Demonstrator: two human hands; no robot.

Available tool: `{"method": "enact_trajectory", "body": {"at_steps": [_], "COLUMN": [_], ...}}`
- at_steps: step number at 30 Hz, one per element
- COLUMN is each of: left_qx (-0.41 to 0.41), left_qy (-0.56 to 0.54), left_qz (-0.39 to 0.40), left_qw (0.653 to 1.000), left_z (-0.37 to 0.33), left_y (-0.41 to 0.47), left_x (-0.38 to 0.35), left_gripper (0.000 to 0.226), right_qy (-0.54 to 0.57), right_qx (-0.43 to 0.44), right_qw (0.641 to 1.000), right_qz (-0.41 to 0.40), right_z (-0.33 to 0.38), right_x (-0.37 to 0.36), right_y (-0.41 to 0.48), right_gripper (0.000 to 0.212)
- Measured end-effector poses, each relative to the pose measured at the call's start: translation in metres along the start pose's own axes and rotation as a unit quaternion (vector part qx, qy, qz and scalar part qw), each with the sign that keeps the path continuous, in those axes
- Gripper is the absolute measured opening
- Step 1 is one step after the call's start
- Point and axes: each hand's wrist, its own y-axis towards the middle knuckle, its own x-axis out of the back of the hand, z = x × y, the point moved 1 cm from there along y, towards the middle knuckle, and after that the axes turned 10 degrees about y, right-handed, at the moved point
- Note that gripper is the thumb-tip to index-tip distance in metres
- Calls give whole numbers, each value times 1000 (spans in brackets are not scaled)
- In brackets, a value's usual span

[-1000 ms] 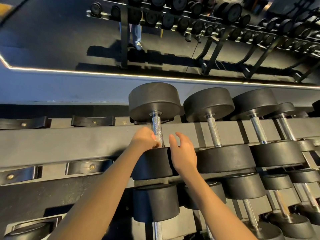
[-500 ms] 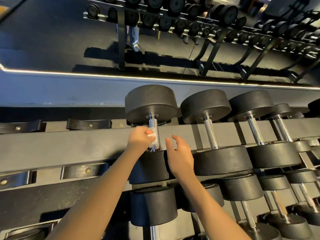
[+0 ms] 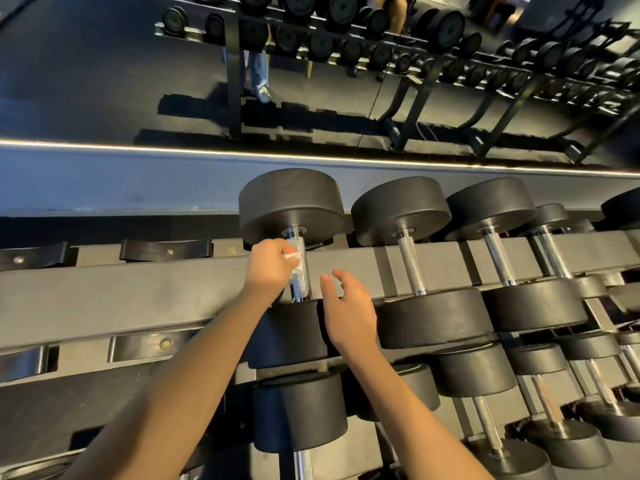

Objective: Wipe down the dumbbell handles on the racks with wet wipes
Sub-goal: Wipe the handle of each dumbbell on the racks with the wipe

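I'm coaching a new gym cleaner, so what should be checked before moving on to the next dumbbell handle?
1. Grip on the wet wipe: ok, the left hand holds it bunched in its fingers.
2. Wipe on metal: ok, it presses against the upper part of the leftmost handle.
3. Full length covered: cannot tell; the lower part shows bare below the hand.
4. Right hand free: ok, open beside that handle, holding nothing.
5. Next handle reachable: ok, nothing blocks it.
6. Wipe damp enough: cannot tell.
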Motion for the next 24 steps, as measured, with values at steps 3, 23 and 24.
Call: {"method": "enact_trajectory", "body": {"at_steps": [3, 23, 24], "left_qx": [19, -10, -7], "left_qy": [-30, 25, 11], "left_qz": [-47, 36, 20], "left_qw": [998, 999, 1000], "left_z": [-5, 3, 2], "left_y": [7, -8, -7], "left_x": [3, 0, 2], "left_gripper": [14, 15, 13], "right_qy": [1, -3, -4], "right_qx": [4, 25, 22], "right_qw": [1000, 1000, 1000], "right_qz": [-1, -14, -13], "right_z": [0, -2, -2], "right_x": [1, 0, -1], "right_y": [0, 0, 0], "right_gripper": [45, 44, 44]}}
